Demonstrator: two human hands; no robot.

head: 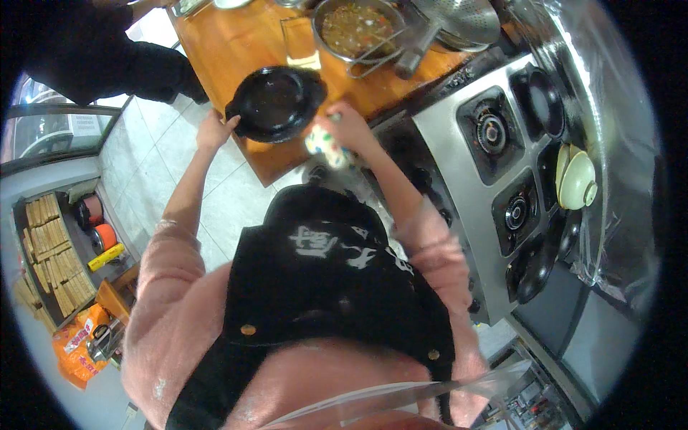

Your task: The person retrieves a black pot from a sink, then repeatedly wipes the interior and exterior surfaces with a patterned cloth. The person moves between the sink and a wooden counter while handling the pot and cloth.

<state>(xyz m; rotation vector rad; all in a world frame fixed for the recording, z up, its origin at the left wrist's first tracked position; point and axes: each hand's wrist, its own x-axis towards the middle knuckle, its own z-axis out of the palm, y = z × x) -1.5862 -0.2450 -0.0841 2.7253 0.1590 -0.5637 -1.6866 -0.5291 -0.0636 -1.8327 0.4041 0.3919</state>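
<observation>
A black, shiny oval pan (274,102) with small side handles is tilted over the corner of a wooden table (258,156). My left hand (215,129) grips its left handle between thumb and fingers. Just right of the pan, my right hand (346,126) is closed on a white cloth with coloured spots (327,146), somewhat blurred. Beyond the pan stand a clear glass container (301,45) with pale yellow liquid and a metal pot (316,24) of brownish food with red and green bits. Metal tongs or a similar wire tool (371,56) lie against the pot's rim.
A perforated metal strainer (473,21) lies at the table's far right. The steel gas stove (446,134) stands to the right, with black pans (545,102) and green bowls (578,180) along its back. Another person's dark sleeve (150,70) reaches in at upper left. Tiled floor (177,134) shows left.
</observation>
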